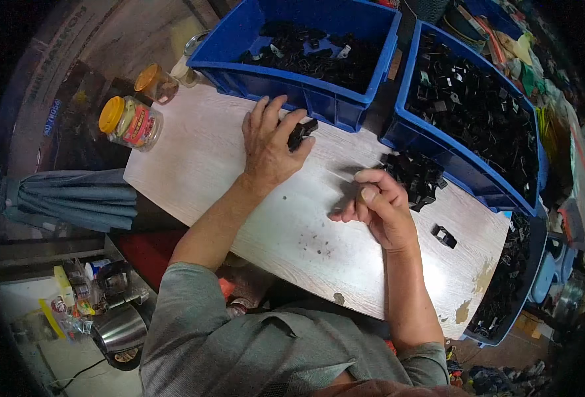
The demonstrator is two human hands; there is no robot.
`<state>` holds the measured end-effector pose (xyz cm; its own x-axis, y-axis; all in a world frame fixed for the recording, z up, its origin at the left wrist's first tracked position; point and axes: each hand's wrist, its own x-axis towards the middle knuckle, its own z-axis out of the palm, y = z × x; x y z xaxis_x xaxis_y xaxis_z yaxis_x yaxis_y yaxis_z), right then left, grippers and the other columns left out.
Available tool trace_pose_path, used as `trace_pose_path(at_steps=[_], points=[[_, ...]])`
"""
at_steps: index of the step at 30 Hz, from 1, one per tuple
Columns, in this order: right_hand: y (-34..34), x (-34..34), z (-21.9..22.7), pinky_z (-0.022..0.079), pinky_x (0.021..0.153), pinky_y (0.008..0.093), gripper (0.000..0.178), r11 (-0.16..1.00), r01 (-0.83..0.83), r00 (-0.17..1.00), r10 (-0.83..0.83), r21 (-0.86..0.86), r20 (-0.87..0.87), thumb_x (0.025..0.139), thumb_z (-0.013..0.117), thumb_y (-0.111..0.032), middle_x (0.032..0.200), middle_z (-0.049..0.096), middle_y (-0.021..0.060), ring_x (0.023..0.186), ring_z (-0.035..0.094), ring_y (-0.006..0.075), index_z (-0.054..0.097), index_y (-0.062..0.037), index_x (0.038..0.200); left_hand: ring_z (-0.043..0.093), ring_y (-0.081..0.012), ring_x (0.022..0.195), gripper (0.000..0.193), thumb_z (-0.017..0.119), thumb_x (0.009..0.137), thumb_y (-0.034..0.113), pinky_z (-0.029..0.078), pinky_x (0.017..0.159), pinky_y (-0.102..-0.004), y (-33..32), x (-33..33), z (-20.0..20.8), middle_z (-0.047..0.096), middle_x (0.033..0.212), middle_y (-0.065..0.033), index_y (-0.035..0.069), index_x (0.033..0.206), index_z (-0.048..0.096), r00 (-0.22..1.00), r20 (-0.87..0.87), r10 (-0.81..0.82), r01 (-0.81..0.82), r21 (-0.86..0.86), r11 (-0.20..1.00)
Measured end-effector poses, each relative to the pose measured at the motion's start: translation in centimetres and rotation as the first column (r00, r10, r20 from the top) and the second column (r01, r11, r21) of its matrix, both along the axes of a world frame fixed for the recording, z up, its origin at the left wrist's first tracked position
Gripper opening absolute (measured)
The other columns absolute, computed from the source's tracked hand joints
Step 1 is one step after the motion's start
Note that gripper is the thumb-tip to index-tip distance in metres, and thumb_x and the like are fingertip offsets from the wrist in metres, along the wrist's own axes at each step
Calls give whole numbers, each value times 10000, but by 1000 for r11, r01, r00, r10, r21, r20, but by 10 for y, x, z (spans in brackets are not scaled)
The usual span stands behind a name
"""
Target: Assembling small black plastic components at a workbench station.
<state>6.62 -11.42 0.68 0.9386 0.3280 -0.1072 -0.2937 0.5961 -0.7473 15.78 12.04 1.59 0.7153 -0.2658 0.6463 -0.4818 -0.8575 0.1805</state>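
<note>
My left hand (269, 149) is over the far middle of the table, beside the wall of a blue bin. Between its thumb and fingers sits a black plastic part (300, 135), partly covered by the fingers. To the right, my right hand (386, 210) is raised above the tabletop with its fingers curled and thumb drawn in against them. Whatever it pinches, if anything, is too small or hidden to see. Just beyond that hand lies a pile of black plastic parts (421, 173). A single black frame-shaped part (444, 236) rests on the table to its right.
Two blue bins, a back one (292, 86) and a right one (458, 142), hold many black parts. Another bin (497, 334) stands low beyond the table's right edge. Jars with yellow (133, 124) and orange (157, 84) lids stand at the table's left end. A metal kettle (122, 331) is lower left.
</note>
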Motion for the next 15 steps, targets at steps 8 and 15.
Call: trace_pose_path(at_steps=[8, 15], points=[[-2, -2, 3, 597, 810, 555, 302, 1000, 16, 1000, -15, 26, -16, 973, 635, -156, 645, 551, 82, 722, 690, 279, 574, -3, 1226, 607, -362, 1130, 494, 782, 796, 285, 478, 989, -447, 12, 57, 91, 637, 1273, -173, 79, 1231, 668, 974, 173, -144, 145, 6, 989], [1, 0, 2, 596, 820, 556, 303, 999, -9, 1000, 9, 46, 0, 968, 644, -155, 656, 556, 77, 728, 694, 281, 576, -8, 1225, 500, -398, 1355, 955, 732, 740, 617, 409, 1120, -452, 9, 172, 99, 516, 1475, -223, 139, 1519, 454, 699, -712, -60, 316, 232, 920]])
